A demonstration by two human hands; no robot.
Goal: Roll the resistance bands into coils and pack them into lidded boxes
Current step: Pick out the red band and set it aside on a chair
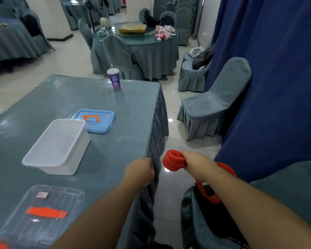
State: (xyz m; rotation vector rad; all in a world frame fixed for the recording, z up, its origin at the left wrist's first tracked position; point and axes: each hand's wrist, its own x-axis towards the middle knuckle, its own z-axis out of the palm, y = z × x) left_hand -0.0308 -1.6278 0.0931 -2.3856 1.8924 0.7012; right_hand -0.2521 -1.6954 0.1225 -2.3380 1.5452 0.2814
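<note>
Your right hand (196,163) is off the tabletop's (65,97) right edge, clamped on a red band (173,159) that is partly coiled; its loose tail hangs below your wrist toward a chair (285,191). Your left hand (139,172) is at the tabletop edge with fingers curled, gripping the cloth (155,141) there. On the tabletop stand an open white box (58,146), a blue lid (97,121) just behind it, a clear lid (43,212) nearer you and a cup (114,78) far back.

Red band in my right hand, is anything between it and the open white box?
Nothing visible blocks it. The red band is off the table's right edge, the white box stands open with no lid, and the left hand sits below that path.
</note>
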